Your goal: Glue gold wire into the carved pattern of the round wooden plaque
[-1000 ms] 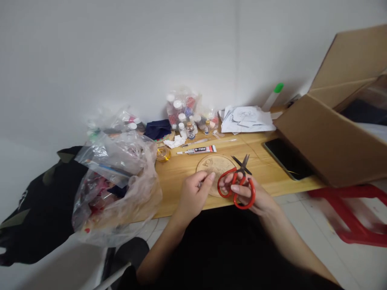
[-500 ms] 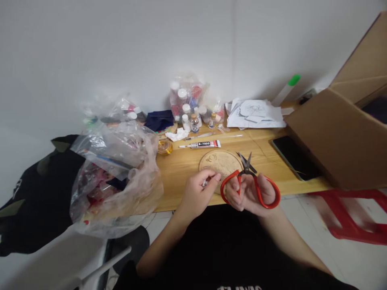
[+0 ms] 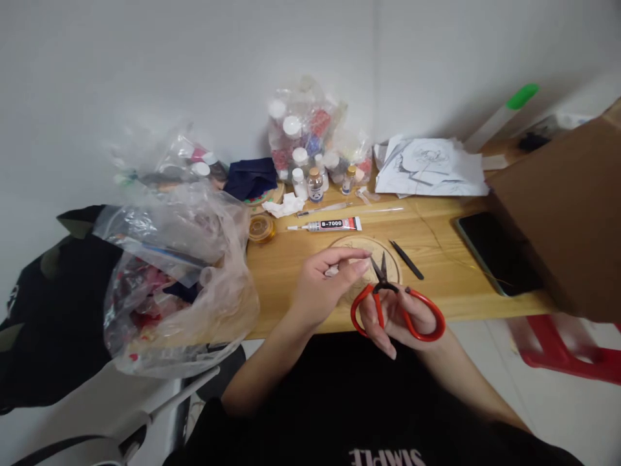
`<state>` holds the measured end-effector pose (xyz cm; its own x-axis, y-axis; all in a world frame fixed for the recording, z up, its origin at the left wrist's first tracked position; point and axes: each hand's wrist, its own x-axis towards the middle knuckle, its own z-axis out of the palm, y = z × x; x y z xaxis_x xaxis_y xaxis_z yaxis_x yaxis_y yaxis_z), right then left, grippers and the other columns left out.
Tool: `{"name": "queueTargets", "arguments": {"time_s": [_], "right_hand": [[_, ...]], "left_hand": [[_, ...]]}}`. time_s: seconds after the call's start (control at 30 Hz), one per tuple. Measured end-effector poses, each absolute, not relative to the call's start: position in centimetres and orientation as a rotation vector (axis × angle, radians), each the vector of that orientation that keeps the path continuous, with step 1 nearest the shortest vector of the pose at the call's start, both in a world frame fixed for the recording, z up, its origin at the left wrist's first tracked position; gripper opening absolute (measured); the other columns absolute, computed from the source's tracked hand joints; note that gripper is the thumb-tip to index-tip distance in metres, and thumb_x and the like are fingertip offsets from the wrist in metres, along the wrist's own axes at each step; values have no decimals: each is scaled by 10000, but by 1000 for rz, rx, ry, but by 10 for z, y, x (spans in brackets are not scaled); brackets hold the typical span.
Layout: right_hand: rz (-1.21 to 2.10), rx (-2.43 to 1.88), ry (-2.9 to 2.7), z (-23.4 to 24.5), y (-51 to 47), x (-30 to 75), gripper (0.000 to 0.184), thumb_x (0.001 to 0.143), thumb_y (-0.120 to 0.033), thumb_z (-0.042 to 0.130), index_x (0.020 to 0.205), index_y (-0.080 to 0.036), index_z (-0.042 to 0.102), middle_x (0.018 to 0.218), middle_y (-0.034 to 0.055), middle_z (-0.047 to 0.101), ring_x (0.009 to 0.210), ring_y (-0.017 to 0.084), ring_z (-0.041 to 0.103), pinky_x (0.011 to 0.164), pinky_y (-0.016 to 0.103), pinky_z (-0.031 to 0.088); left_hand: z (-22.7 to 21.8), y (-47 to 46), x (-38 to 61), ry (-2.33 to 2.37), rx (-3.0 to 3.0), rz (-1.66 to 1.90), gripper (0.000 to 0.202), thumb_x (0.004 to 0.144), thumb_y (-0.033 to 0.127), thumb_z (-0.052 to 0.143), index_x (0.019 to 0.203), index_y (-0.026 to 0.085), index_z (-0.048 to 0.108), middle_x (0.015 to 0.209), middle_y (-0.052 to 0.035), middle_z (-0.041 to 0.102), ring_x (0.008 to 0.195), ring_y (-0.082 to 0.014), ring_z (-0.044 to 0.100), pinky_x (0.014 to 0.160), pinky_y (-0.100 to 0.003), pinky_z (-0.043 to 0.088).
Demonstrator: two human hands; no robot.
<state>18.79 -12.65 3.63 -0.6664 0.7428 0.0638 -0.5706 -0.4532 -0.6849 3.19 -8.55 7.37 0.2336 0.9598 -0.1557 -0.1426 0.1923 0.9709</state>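
Note:
My left hand [image 3: 326, 281] is closed, with thumb and forefinger pinched near the scissor tips. A small white thing [image 3: 332, 270] shows inside its curled fingers; what the fingertips pinch is too small to see. In my right hand [image 3: 391, 317] is a pair of scissors [image 3: 383, 285] with red loop handles, fingers through the loops and dark blades apart, pointing away from me. Beneath both hands lies a round wooden board [image 3: 354, 241] with line drawing on it, partly hidden. Just right of the board is a pair of black tweezers [image 3: 407, 260].
A glue tube [image 3: 334, 224] and a yellow thread spool [image 3: 262, 228] lie beyond my hands. Small bottles [image 3: 315, 186] and papers [image 3: 431, 168] line the wall. A plastic bag [image 3: 213, 310] fills the left; a phone [image 3: 495, 255] and cardboard box [image 3: 567, 213] stand right.
My left hand has risen slightly, its fingertips now close to the scissor blades. The scissors have shifted a little left and down, uncovering the tweezers. The view has shifted.

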Motion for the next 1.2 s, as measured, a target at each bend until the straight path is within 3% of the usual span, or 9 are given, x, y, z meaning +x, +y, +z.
{"name": "queueTargets", "arguments": {"time_s": [0.2,0.47,0.57,0.67,0.77,1.0,1.2], "right_hand": [[2207,-376,-858,26,-120,191,487,931,-595,458,915,-151,655,610,12,612,480,108,557,481,222,434],[2082,-606,-857,24,-120,214,513,938,-617,393,849,-176,638,626,11,608,481,103,534,532,252,439],[1787,-1109,-993,38,-112,241,483,902,-604,467,734,-178,620,626,27,603,524,125,546,552,269,440],[1074,-1918,-1149,46,-98,273,365,749,-548,661,770,-184,657,674,50,647,601,175,587,591,300,447],[482,-2326,-1163,43,-79,295,309,688,-444,657,852,-185,697,715,78,690,713,243,647,653,338,453],[395,-2164,-1272,44,-7,302,350,724,-448,591,897,-167,710,748,91,721,704,233,661,625,309,445],[334,-2222,-1392,70,32,297,258,799,-409,591,762,-161,650,682,117,666,653,222,589,616,322,384]], "left_hand": [[70,-66,40,1041,946,1062,221,671,352,802,671,166,682,512,58,480,507,-51,436,505,-184,355],[62,-44,32,1108,691,1081,386,591,462,846,640,156,617,404,106,348,367,-10,263,376,-138,192],[60,-37,30,1157,635,1066,470,589,543,828,580,156,563,400,108,301,360,-7,243,367,-133,171],[58,-32,31,1196,606,1037,516,577,577,822,550,162,516,398,109,286,357,-6,245,368,-130,173],[55,-29,34,1189,609,1016,510,581,567,817,563,164,505,401,111,292,358,-5,244,371,-129,168],[56,-24,37,1169,663,1028,429,593,461,813,705,177,512,456,130,340,365,-3,237,387,-133,183],[59,-24,27,1205,703,1029,394,621,437,759,814,183,526,492,132,359,375,-8,232,398,-146,171]]}}
